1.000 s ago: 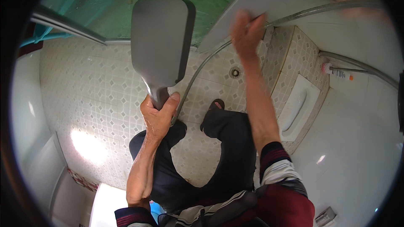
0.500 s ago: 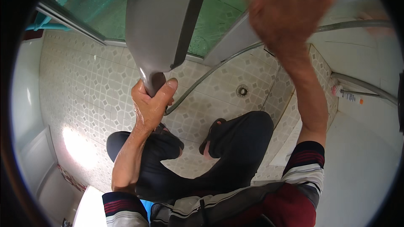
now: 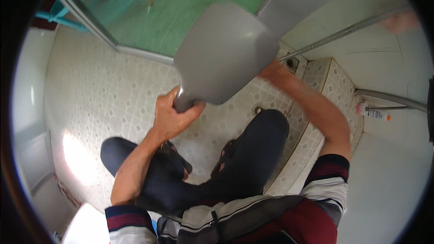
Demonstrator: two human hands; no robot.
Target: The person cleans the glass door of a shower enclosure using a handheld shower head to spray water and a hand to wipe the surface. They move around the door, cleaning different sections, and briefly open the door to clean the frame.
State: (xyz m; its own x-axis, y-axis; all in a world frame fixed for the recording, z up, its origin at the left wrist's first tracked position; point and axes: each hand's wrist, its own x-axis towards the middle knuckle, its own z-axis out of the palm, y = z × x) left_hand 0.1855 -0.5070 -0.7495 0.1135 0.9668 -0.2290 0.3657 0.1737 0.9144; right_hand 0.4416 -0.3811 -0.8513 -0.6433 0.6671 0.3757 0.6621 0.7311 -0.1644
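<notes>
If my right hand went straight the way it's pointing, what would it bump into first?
Probably the grey scoop: your right hand points up and left toward it, with the fingers hidden behind it. Depth is unclear, so it might slip underneath instead.

Bathroom. Identified by pale floor tiles (image 3: 99, 81) in a diamond pattern, a round floor drain (image 3: 257, 109) set among them, and a green-tinted glass screen (image 3: 162, 31) in a metal frame (image 3: 86, 18). Also listed: grey hose (image 3: 343, 32) near smooth pale wall (image 3: 389, 171), raised tiled ledge (image 3: 339, 86), white bottle (image 3: 377, 114) with orange cap near it.
</notes>
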